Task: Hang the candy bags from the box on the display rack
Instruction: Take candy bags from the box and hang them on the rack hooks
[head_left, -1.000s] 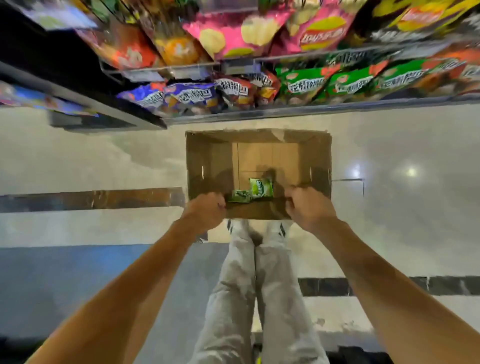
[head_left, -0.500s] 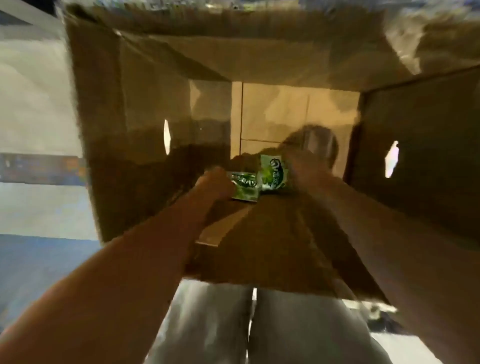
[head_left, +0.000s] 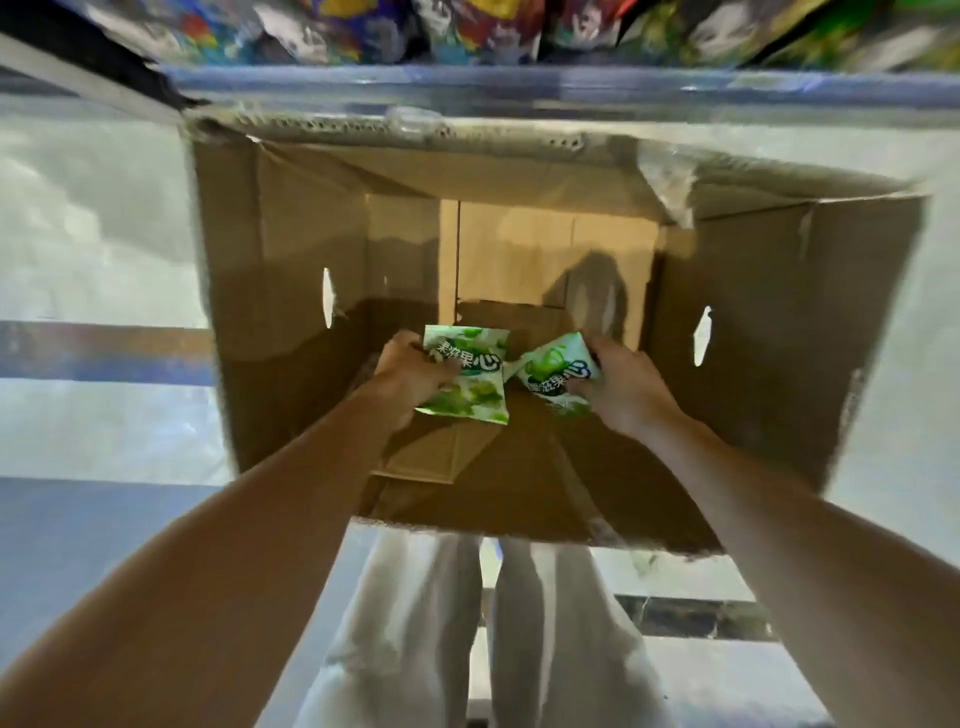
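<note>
Inside the open cardboard box (head_left: 291, 322), one green candy bag (head_left: 470, 382) is gripped by the left hand (head_left: 410, 374), fingers curled round its left edge. A second green candy bag (head_left: 558, 376) is pinched by the right hand (head_left: 623, 387), just beside the first. Blurred snack packets (head_left: 467, 26) are seen on the display rack (head_left: 519, 88) above the box.

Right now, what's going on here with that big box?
A person has both hands inside an open cardboard box below a stocked display rack. The left hand grips one green candy bag, and the right hand grips a second green bag beside it. Both bags are inside the box, not yet hung.
</note>
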